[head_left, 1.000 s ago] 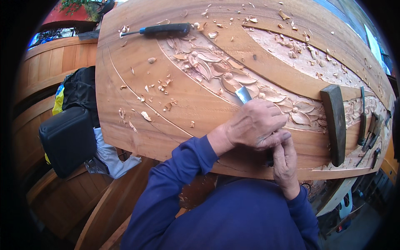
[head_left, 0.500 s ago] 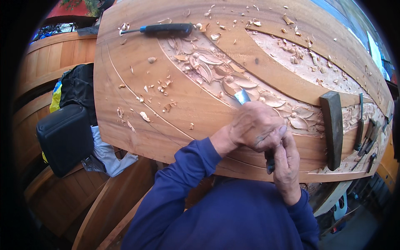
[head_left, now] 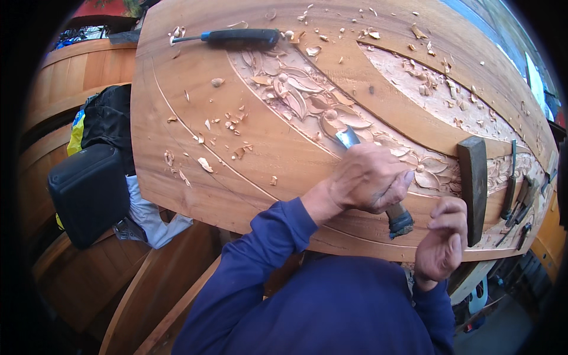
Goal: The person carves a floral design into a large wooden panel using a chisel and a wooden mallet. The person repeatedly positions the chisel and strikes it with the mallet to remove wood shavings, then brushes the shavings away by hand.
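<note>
My left hand (head_left: 370,177) is closed around a carving chisel (head_left: 348,137). Its flat, shiny blade points away to the left and touches the carved leaves and flowers (head_left: 296,94) on a large wooden panel (head_left: 284,171). The dark, ragged end of its handle sticks out below my fist. My right hand (head_left: 441,242) hovers over the panel's near edge, apart from the chisel, fingers loosely curled with nothing visible in them. Just beyond its fingers lies a long, dark wooden block (head_left: 472,192).
A black-handled tool (head_left: 242,38) with a thin shaft lies at the panel's far left. Several carving tools (head_left: 510,180) lie at the right. Wood shavings (head_left: 236,124) are scattered over the panel. A black case (head_left: 89,195) and cloth stand left of it, by stacked wooden panels.
My right hand has let go of the chisel handle and moved right, toward the dark block. My left hand keeps its hold, almost in the same spot. The view has shifted slightly.
</note>
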Motion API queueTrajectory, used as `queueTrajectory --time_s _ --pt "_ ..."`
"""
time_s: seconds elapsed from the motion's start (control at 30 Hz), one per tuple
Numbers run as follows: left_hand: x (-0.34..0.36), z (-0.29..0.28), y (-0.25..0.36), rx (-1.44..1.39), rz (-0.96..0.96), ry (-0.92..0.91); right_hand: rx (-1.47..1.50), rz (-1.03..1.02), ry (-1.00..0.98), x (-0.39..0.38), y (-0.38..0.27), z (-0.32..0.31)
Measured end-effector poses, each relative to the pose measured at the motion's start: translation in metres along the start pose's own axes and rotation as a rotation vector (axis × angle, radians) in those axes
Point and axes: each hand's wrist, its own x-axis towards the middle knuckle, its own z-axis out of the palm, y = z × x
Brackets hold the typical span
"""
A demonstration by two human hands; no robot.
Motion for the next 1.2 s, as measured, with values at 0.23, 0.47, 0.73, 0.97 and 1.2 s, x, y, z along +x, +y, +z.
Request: queueTrajectory --time_s 0.23,0.47,0.73,0.97,1.2 --pt "0.007 0.003 -0.008 0.006 0.004 0.095 0.150 0.076 -0.002 0.024 0.010 0.032" --pt "0.004 0.000 -0.009 -0.052 -0.011 0.086 0.054 -0.021 -0.041 0.029 0.009 0.028" --pt "0.001 -0.002 -0.012 -0.028 0.062 0.084 -0.035 0.192 -0.147 0.029 -0.015 0.039" --pt "0.000 0.003 -0.015 -0.020 0.112 0.098 0.030 0.642 -0.311 0.024 -0.028 0.040" --pt "0.005 -0.012 -0.021 -0.140 0.117 0.155 -0.116 0.669 -0.374 0.055 -0.054 0.058"
